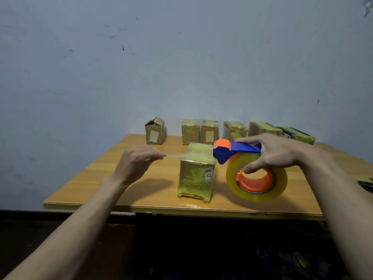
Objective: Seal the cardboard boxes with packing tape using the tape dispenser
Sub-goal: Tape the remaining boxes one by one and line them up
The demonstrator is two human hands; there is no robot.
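Six boxes (210, 131) line the counter (141, 190) rear; one tape-wrapped box (196, 172) stands upright near its front edge. Right hand (276, 152) grips the tape dispenser (242, 158) just beside that box's top; left hand (137, 160) hovers loosely curled, empty, left of it

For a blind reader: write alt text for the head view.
The right hand grips a tape dispenser beside a taped box on a table; the left hand hovers open to the box's left. Six more boxes line the far edge.
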